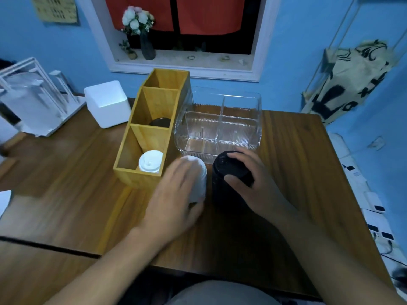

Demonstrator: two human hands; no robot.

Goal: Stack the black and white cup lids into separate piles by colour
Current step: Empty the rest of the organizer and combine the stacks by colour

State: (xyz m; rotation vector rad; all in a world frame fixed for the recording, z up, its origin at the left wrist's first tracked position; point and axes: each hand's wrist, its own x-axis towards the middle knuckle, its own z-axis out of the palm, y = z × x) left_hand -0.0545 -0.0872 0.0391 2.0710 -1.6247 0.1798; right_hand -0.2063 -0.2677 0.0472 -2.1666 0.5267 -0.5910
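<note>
2 lid stacks (199, 172) (228, 169), 2 org. boxes (141, 179) (220, 128)

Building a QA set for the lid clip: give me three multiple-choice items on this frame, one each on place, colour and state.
1. The white lids in the wooden organiser sit in: A the near compartment; B the middle; C the far.
2. The lid stack under the right hand is: A white; B black; C red.
3. The right hand is: A flat on the table; B raised clear; C gripping its stack.
Key: A, they lie in the compartment nearest the person; B, it is dark all over; C, fingers and thumb curl round it.
</note>
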